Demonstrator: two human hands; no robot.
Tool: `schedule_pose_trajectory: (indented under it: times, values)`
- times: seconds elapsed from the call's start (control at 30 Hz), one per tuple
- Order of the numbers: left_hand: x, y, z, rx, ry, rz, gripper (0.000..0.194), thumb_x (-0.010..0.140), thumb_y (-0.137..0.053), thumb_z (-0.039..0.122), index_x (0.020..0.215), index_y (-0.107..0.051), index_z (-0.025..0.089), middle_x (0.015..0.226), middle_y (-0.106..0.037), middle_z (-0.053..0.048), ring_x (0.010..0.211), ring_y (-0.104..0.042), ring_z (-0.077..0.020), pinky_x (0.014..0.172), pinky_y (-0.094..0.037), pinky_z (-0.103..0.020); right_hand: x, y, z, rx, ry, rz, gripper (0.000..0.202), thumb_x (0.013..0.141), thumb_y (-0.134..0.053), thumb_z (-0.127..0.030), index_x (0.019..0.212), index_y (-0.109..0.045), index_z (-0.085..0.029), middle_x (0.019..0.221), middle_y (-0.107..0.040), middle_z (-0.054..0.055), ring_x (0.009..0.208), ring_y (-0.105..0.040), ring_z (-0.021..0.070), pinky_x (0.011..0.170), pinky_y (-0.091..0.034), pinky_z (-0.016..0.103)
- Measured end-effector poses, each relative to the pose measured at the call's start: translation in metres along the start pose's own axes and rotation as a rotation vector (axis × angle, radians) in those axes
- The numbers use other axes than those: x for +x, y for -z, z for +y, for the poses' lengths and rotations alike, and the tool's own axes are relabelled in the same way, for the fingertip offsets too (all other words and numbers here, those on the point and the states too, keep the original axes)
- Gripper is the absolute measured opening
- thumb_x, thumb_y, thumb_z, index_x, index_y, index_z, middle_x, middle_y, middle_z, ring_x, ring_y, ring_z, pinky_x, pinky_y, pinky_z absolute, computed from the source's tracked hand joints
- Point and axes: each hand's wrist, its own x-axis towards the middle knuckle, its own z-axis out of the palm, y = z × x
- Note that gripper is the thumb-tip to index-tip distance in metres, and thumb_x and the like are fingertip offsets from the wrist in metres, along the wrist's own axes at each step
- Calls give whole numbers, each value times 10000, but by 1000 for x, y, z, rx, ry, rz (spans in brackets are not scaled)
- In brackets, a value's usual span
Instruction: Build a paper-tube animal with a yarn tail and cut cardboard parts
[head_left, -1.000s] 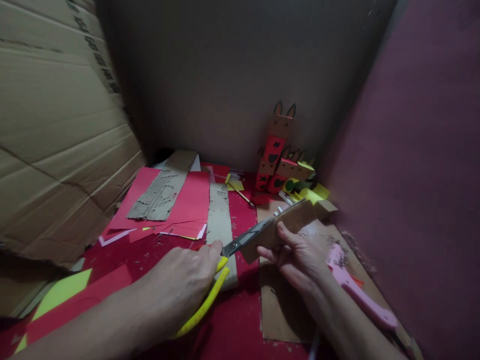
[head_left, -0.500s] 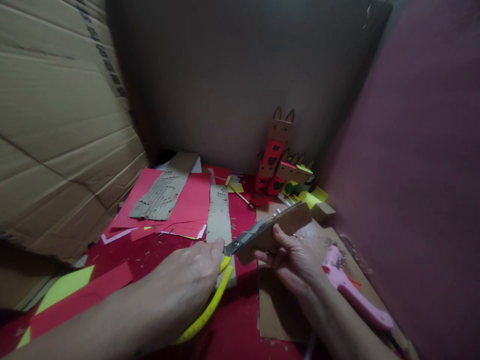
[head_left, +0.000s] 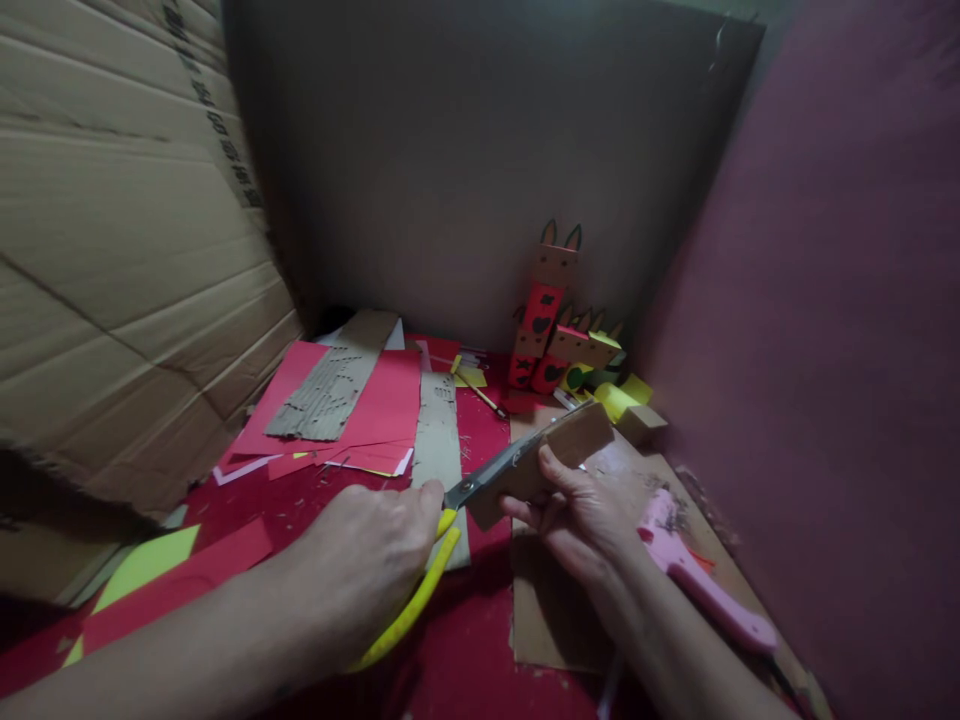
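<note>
My left hand is closed round the yellow handles of a pair of scissors, whose metal blades point up and to the right. Along its upper left edge, the blades lie against a brown piece of cardboard. My right hand grips that cardboard, thumb on its near face and fingers underneath. Both hands are raised over the red work surface. Below the right hand lies a flat cardboard sheet. A grey cardboard strip lies behind the left hand.
Red paper sheets with a torn corrugated piece lie at the back left. Decorated red box figures with ears stand at the back. A pink glue gun lies at the right. Cardboard walls the left side.
The scissors and cardboard remain together in my hands, with only slight movement of the blades along the edge. The whole view has shifted a little.
</note>
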Motion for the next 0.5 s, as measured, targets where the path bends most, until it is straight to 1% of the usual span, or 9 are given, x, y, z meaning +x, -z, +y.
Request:
schedule_pose_trajectory:
  times: [0.07,0.17,0.27,0.33,0.43,0.5]
  values:
    - [0,1,2,22,4,-13,306,694,-415,64,976,-513,132,679,-590,-60,513,-547,-181,421,-229,-272,0,0,0,1,-6,-12,253,533,-806,-164,734,-654,-168,670,-700,17,642,-636,163,628,-568,351]
    - [-1,1,3,-26,27,-16,323,702,-399,64,1000,-502,133,670,-598,-56,520,-562,-191,421,-218,-277,0,0,-2,-3,-3,-45,208,579,-779,-149,743,-652,-169,681,-701,22,642,-634,162,626,-564,360]
    - [-4,0,1,-120,56,-2,347,738,-417,108,1081,-465,134,679,-607,-50,541,-569,-178,440,-256,-264,-4,-2,-5,-9,-16,-86,155,646,-734,-169,774,-646,-170,706,-706,40,642,-636,180,597,-560,390]
    - [-7,-1,-2,-186,75,0,354,751,-428,136,1104,-451,138,692,-608,-48,556,-570,-167,462,-296,-251,-7,-5,-8,21,-24,-101,146,691,-701,-220,820,-639,-190,743,-712,48,680,-643,212,602,-552,453]
    - [-10,-1,-3,-304,75,10,286,785,-418,190,1062,-473,147,724,-608,-53,587,-572,-161,508,-361,-246,-9,-6,-11,41,-17,-112,138,756,-644,-277,878,-624,-217,755,-713,39,716,-647,225,650,-525,539]
    - [-9,1,0,-394,82,20,238,816,-382,211,1019,-491,153,734,-608,-55,609,-574,-161,537,-392,-250,-9,-7,-11,22,-19,-115,129,780,-621,-276,897,-614,-221,751,-712,30,720,-650,211,689,-515,539]
